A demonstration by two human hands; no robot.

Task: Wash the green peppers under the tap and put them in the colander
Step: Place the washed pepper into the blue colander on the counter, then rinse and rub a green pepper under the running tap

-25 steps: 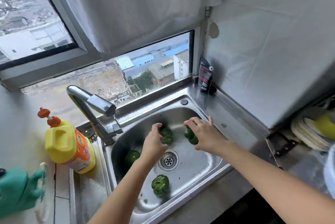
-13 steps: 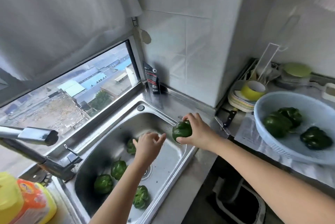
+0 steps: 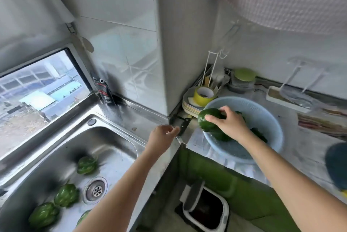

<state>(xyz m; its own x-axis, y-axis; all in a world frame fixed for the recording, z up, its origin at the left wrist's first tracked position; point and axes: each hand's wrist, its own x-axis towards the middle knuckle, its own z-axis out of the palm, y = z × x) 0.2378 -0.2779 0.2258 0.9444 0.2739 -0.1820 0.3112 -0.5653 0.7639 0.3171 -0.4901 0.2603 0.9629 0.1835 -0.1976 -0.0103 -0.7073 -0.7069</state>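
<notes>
My right hand (image 3: pixel 230 122) grips a green pepper (image 3: pixel 208 120) over the left rim of the pale blue colander (image 3: pixel 270 117), which stands on the counter to the right. More green peppers (image 3: pixel 260 134) lie inside the colander, mostly hidden by my hand. My left hand (image 3: pixel 162 135) hovers over the steel counter beside the sink with its fingers loosely curled and holds nothing. Several green peppers (image 3: pixel 66 195) lie in the steel sink (image 3: pixel 116 149) at the lower left. The tap is out of view.
A black-handled knife (image 3: pixel 183 127) lies in the gap between sink counter and colander counter, just right of my left hand. A stack of plates with a yellow tape roll (image 3: pixel 203 93) sits behind the colander. A bin (image 3: pixel 205 211) stands on the floor below.
My right hand carried the pepper from the sink rightward to the colander's rim. My left hand left the sink and rose over the counter. The view swung right, and the tap dropped out of sight.
</notes>
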